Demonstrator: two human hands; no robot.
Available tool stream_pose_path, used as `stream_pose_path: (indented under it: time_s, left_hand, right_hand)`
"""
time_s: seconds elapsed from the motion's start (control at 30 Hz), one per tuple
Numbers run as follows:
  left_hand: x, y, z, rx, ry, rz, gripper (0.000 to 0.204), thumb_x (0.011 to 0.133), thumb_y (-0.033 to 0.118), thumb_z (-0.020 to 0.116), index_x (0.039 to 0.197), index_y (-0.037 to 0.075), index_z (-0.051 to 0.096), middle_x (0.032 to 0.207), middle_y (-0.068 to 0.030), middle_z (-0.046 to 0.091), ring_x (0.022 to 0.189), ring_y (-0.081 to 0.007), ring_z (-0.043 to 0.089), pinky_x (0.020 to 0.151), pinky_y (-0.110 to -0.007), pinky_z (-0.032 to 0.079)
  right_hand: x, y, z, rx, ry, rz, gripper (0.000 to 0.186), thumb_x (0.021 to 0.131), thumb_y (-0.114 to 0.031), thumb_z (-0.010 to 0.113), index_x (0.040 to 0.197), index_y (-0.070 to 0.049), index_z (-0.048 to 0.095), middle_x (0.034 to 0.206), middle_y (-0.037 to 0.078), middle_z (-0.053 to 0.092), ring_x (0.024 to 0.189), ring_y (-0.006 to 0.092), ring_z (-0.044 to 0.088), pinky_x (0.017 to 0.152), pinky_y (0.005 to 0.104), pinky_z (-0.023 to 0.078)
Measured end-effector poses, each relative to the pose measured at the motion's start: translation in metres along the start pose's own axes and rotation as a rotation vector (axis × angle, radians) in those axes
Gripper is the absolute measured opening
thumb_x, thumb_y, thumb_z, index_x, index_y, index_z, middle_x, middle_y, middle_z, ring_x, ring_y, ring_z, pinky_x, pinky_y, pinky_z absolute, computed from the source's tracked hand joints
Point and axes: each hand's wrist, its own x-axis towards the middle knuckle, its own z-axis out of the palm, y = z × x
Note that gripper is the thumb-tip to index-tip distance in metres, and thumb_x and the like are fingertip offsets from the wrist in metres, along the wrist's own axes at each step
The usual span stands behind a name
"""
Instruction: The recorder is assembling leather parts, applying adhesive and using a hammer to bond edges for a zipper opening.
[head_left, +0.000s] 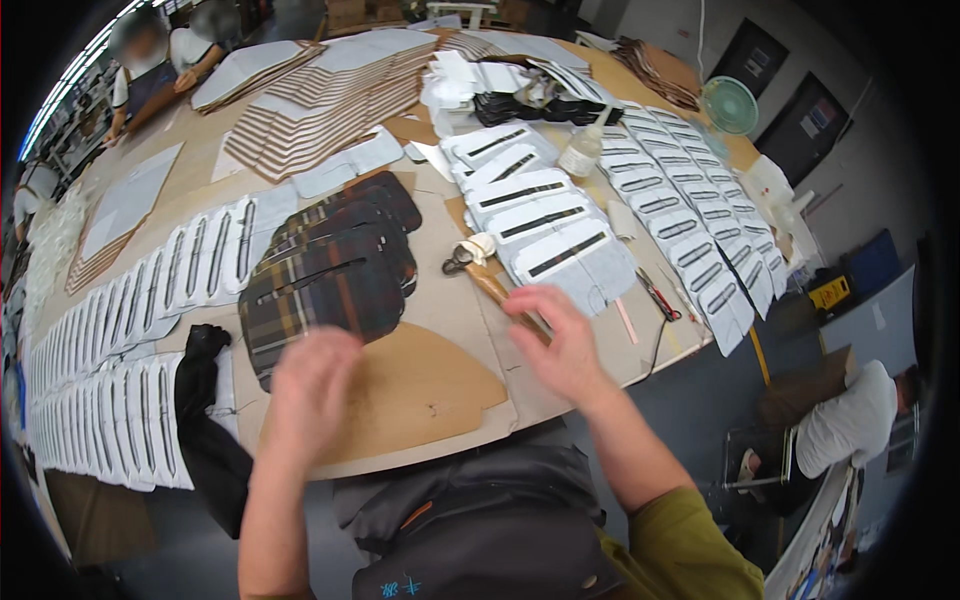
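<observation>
My left hand (315,385), blurred with bent fingers, is over the tan cardboard pattern piece (420,380), just below a stack of dark plaid fabric pieces (335,295) whose top piece has a long slit. Whether it holds anything is unclear. My right hand (560,345) has its fingers curved over a wooden-handled tool (487,280) with a dark metal end and a pale wrapped part, lying right of the plaid stack. Black cloth (205,400) lies to the left of my left hand.
White pieces with slits (540,240) lie in rows at both sides, with scissors (665,305) and a bottle (582,150) at right. Striped-edge stacks (320,100) sit farther back. Co-workers stand at far left (155,75); a person (840,420) sits at lower right.
</observation>
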Motion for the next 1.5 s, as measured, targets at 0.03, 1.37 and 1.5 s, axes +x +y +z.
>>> stream_pose_path:
  time_s: [0.03, 1.37, 1.5]
  left_hand:
    - [-0.014, 0.009, 0.009, -0.044, -0.113, 0.037, 0.007, 0.094, 0.005, 0.063, 0.095, 0.0, 0.067, 0.097, -0.0126, 0.066, 0.093, -0.0294, 0.064, 0.084, -0.037, 0.05]
    - [-0.06, 0.021, 0.022, -1.059, 0.057, -0.695, 0.052, 0.099, 0.004, 0.058, 0.149, -0.001, 0.045, 0.134, -0.0108, 0.064, 0.121, -0.0155, 0.06, 0.104, -0.031, 0.046]
    - [-0.075, 0.017, 0.0, -0.934, 0.038, -0.666, 0.051, 0.099, -0.001, 0.054, 0.149, -0.001, 0.045, 0.128, -0.0131, 0.066, 0.115, -0.02, 0.064, 0.101, -0.033, 0.049]
  right_hand:
    - [0.008, 0.012, -0.017, -0.012, 0.004, 0.006, 0.037, 0.08, 0.001, 0.071, 0.117, -0.002, 0.066, 0.125, 0.017, 0.065, 0.12, 0.036, 0.06, 0.104, 0.0412, 0.048]
    - [0.048, -0.043, 0.046, -0.049, -0.368, -0.335, 0.052, 0.084, -0.008, 0.077, 0.134, -0.003, 0.063, 0.143, 0.016, 0.06, 0.131, 0.0312, 0.057, 0.11, 0.0394, 0.045]
    - [0.056, -0.05, 0.066, 0.219, -0.777, 0.162, 0.04, 0.083, -0.012, 0.075, 0.122, -0.003, 0.069, 0.115, 0.018, 0.073, 0.105, 0.0285, 0.071, 0.093, 0.0378, 0.054]
